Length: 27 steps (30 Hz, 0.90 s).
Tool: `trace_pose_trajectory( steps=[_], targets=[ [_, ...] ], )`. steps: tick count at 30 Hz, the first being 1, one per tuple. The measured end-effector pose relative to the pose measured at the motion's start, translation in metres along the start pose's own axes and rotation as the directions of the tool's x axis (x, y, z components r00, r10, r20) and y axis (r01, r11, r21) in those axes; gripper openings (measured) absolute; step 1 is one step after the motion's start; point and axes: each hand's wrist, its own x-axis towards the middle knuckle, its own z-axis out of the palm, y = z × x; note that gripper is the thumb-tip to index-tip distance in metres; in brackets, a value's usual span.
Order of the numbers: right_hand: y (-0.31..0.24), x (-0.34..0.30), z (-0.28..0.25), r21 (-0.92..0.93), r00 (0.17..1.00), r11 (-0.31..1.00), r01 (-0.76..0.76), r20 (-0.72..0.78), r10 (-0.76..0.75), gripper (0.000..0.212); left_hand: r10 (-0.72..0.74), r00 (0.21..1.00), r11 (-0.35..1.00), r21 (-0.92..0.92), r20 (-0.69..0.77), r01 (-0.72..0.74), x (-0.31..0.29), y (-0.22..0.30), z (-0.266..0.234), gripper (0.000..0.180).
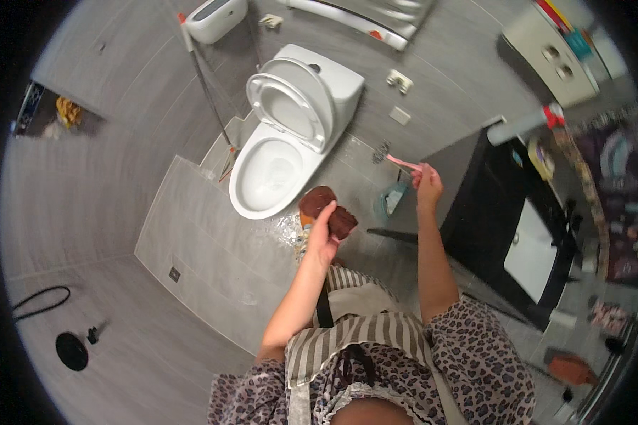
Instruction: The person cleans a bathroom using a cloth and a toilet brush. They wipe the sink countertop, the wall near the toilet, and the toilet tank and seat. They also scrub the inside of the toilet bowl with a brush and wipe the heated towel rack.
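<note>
In my left hand (325, 239) is a folded brown cloth (320, 201), gripped with the thumb on top, close to the front of the toilet. My right hand (428, 185) is closed round the pink handle (403, 163) of a scrubber whose head is a grey, wiry tangle (381, 152). That head points left, toward the toilet's base. The white toilet (262, 145) stands ahead with seat and lid raised. Wet, shiny patches (288, 230) show on the tiles by its bowl.
A small bin with a bluish bag (392, 200) stands below the scrubber. To the right is a black counter (475, 205) with a white sink (535, 251). A long-handled floor tool (207, 92) leans by the left wall. A floor drain (174, 273) lies at left.
</note>
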Motion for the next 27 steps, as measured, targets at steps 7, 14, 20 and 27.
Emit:
trace_pose_trajectory(
  steps=[7,14,20,27],
  targets=[
    [0.039,-0.076,-0.035,-0.192,0.96,0.94,0.281,0.066,-0.274,0.023,0.025,0.999,0.999,0.034,0.023,-0.026,-0.089,-0.014,-0.03,0.035],
    [0.067,-0.137,-0.05,-0.454,0.857,0.74,0.496,0.12,-0.501,0.017,-0.033,0.994,0.99,0.138,0.104,0.018,-0.117,-0.01,-0.073,0.04],
    [0.083,-0.199,-0.068,-0.513,0.898,0.757,0.406,0.07,-0.434,0.014,-0.164,0.963,0.976,0.176,0.216,0.126,-0.132,-0.011,-0.123,0.041],
    [0.084,-0.291,-0.127,-0.603,0.97,0.792,0.101,-0.117,-0.213,0.015,-0.245,0.961,0.929,0.316,0.128,0.194,-0.174,-0.04,-0.148,0.017]
  ],
)
